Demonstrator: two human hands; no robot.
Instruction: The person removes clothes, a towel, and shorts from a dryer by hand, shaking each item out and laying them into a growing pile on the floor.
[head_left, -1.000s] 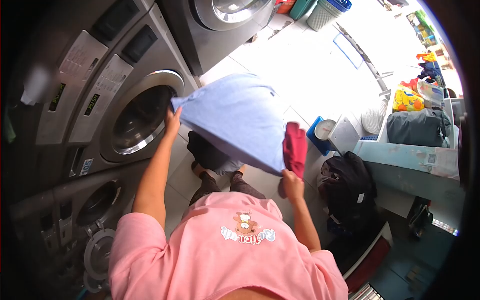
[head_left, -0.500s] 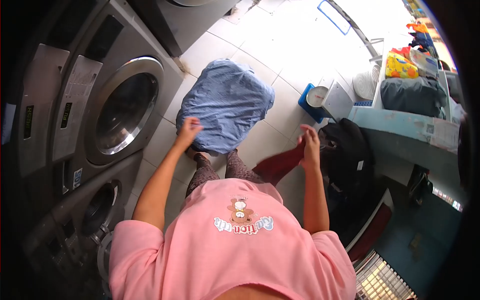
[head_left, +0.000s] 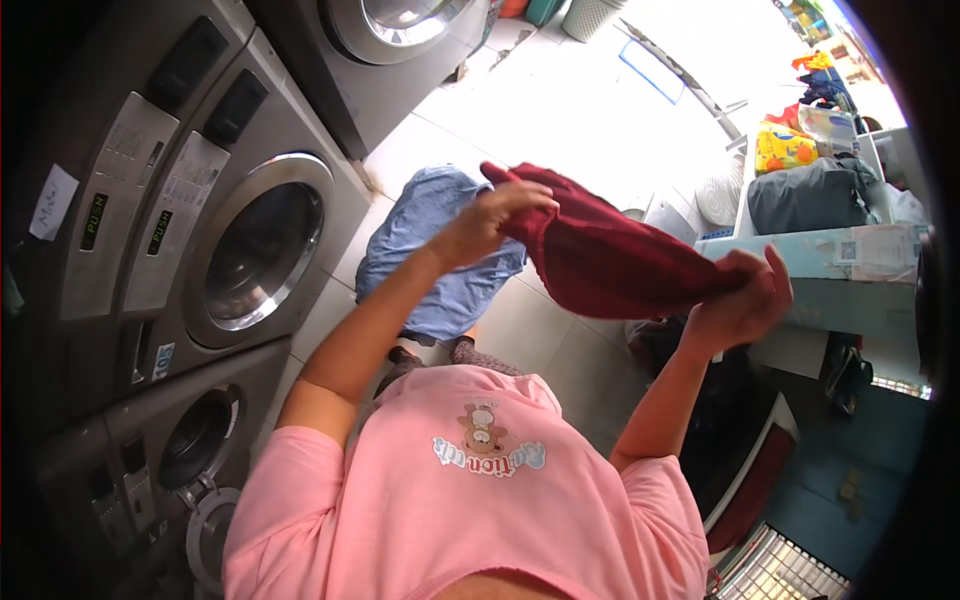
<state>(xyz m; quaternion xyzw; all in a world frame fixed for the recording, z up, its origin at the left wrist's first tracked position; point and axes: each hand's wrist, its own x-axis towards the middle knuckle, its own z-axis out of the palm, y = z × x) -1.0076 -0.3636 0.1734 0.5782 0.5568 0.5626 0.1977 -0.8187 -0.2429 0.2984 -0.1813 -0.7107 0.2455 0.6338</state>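
Note:
A dark red cloth (head_left: pixel 610 250), perhaps a garment, is stretched in the air between my two hands in front of my body. My left hand (head_left: pixel 495 222) pinches its left end, fingers curled at the edge. At the other end, on the right and a little lower, my right hand (head_left: pixel 738 302) grips the cloth between thumb and fingers. Below and behind the left hand, a blue cloth (head_left: pixel 415 245) spreads over a bulky shape on the floor by my feet, its folds hanging around the sides. What lies under it is hidden.
Stacked front-loading machines line the left side, with a closed round door (head_left: pixel 262 248) above and an open small door (head_left: pixel 212 535) below. On the right, a shelf (head_left: pixel 850 250) bears bags, including a yellow bag (head_left: pixel 785 147) and a dark grey bundle (head_left: pixel 812 195).
The red cloth has come up from low beside my right hand and is now spread between both hands. My left hand has moved up and right to grip it; my right hand has moved right.

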